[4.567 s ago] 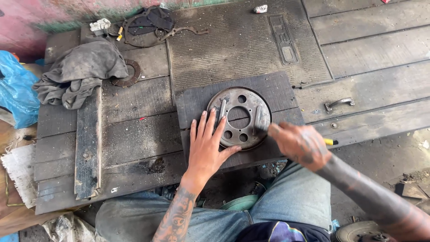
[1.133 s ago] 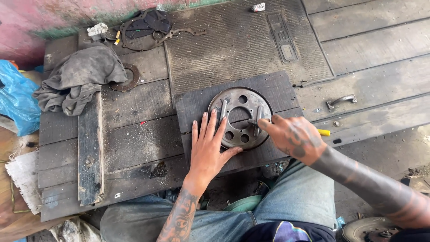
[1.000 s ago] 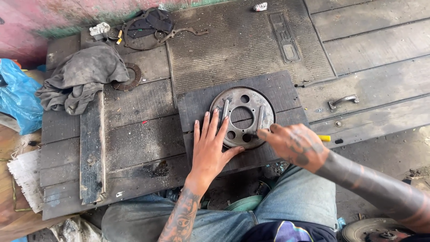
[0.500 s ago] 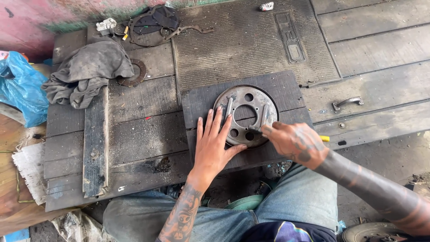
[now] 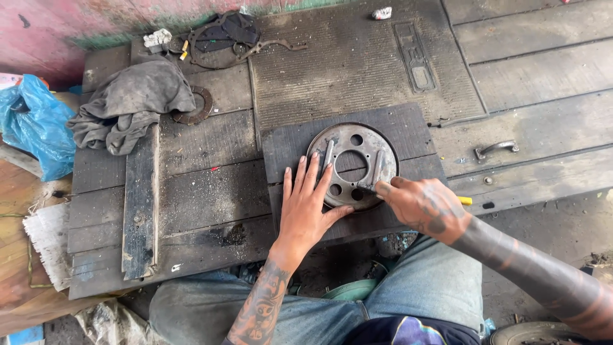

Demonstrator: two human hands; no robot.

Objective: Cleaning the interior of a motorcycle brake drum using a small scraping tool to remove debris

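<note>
Here the round metal plate is laid on a dark board on the wooden counter. It is pressed by the left hand with fingers spread flat; the right hand is closed around a thin tool at the plate's edge.

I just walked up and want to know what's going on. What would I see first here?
First you'd spot the round metal disc with holes, lying on a dark board in the middle of the wooden platform. The left hand presses flat on its near edge, while the right hand works at its right edge with a small tool too hidden to name. Off to the left lie a crumpled grey rag and a bright blue plastic bag.
</note>
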